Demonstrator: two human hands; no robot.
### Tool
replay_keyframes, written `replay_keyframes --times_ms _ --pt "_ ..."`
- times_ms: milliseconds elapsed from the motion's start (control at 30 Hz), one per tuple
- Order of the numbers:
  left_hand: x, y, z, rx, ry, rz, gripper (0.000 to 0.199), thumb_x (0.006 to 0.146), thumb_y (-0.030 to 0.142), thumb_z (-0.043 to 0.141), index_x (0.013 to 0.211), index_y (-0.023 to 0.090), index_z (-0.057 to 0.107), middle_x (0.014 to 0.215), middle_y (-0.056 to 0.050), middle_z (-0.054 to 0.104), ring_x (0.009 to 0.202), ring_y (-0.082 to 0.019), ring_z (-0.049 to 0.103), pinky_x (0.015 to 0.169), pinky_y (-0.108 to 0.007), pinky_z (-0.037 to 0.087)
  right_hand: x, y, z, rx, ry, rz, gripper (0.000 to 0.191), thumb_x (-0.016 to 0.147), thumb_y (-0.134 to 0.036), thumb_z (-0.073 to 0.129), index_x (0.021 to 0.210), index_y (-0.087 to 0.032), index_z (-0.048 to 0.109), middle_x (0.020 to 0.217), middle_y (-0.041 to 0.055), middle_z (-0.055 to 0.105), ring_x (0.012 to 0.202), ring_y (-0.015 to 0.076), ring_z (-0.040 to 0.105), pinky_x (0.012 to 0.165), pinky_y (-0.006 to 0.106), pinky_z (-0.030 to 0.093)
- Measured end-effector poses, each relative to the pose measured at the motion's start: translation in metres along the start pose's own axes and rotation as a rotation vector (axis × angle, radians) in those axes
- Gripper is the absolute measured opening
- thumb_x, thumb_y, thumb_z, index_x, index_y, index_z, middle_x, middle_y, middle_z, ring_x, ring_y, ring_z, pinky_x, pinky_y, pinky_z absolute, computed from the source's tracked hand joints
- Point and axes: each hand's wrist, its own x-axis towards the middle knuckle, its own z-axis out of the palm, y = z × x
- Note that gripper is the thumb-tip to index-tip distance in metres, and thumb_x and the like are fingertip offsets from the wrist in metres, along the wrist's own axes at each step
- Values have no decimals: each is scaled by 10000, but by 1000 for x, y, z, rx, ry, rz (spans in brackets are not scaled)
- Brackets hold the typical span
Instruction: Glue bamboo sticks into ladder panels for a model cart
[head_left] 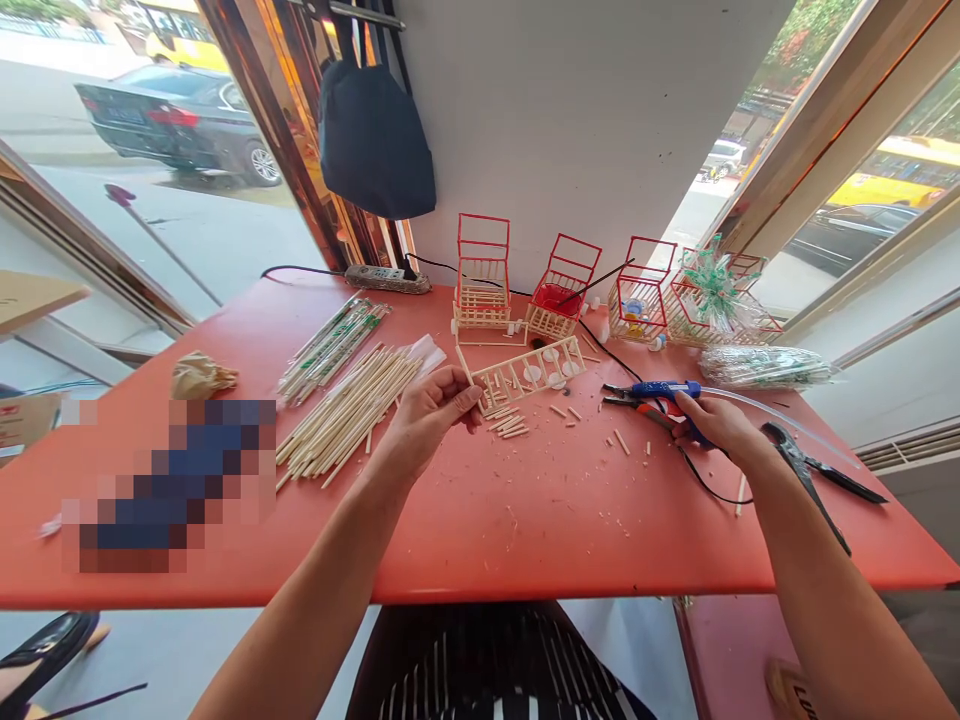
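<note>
My left hand (442,405) pinches the left end of a small wooden stick frame (529,373), which has short crossbars and one stick angled up at that end. Short cut sticks (510,423) lie just below the frame. At the right, my right hand (705,420) is closed around a blue glue gun (664,389), its nozzle pointing left. Red-handled pliers (649,410) lie under the glue gun. Left of my left hand is a pile of long wooden sticks (345,415).
Small red-and-wood chair-like frames (484,280) stand along the back. Black scissors (810,465) lie at the right. Wrapped sticks (334,345), crumpled brown paper (201,377) and a power strip (386,279) are at the left. A black cable crosses the red table (525,540).
</note>
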Motion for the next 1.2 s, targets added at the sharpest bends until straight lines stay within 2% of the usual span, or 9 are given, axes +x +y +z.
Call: replay_keyframes --times_ms 100,233,333,467,600,700,833,1000,1200 --pt "-1 1 0 10 -22 2 398 682 420 946 781 153 667 664 -10 664 554 -124 621 504 -240 505 -1 -3 -1 -379 81 -51 470 1032 -494 428 734 -213 658 661 108 754 491 215 636 520 326 433" --pt "-2 0 0 19 -48 -1 389 706 432 934 795 148 683 682 -13 660 554 -124 619 503 -247 510 -11 -3 0 -615 144 -117 495 1014 -554 439 841 -194 731 788 158 767 715 306 706 600 350 395" --pt "-3 -1 0 19 -70 -2 385 731 448 922 813 147 697 700 -17 662 559 -125 624 509 -251 516 -23 -4 0 -667 168 -124 549 1002 -618 435 959 -189 774 887 192 773 774 343 704 621 372 397" --pt "-2 -2 0 25 -112 -9 393 735 456 925 819 146 697 701 -16 663 560 -122 624 511 -247 514 -39 -11 -7 -648 251 -73 501 986 -626 514 857 -225 785 826 165 729 682 295 629 639 394 401" --pt "-4 1 3 60 -168 -10 391 759 468 908 832 148 696 676 -10 650 561 -126 626 514 -246 512 -55 -30 -7 -381 438 -368 339 950 -539 646 928 -237 799 914 143 733 788 279 640 695 388 446" --pt "-5 3 5 91 -212 -6 373 777 464 892 834 153 694 688 -13 652 562 -124 620 517 -250 512 -66 -54 8 -12 194 -579 392 900 -594 684 1066 -260 806 1013 96 781 830 243 686 760 365 515" --pt "-4 -1 5 121 -254 -12 348 801 459 866 866 158 702 699 -13 656 564 -122 616 524 -253 514 -69 -78 43 324 -151 -560 529 751 -689 796 1023 -235 790 943 82 782 840 243 698 689 323 538" --pt "-1 -8 5 171 -255 4 314 816 437 837 825 175 664 654 3 641 549 -119 606 512 -241 497 -59 -79 75 457 -126 -552 513 769 -714 776 894 -217 786 791 48 714 726 191 601 590 268 445" --pt "-3 -4 9 273 -123 128 180 862 336 754 851 176 672 629 16 626 535 -107 571 513 -230 468 -58 -74 83 509 -90 -559 519 767 -720 780 811 -203 781 736 45 690 682 172 565 582 260 414"
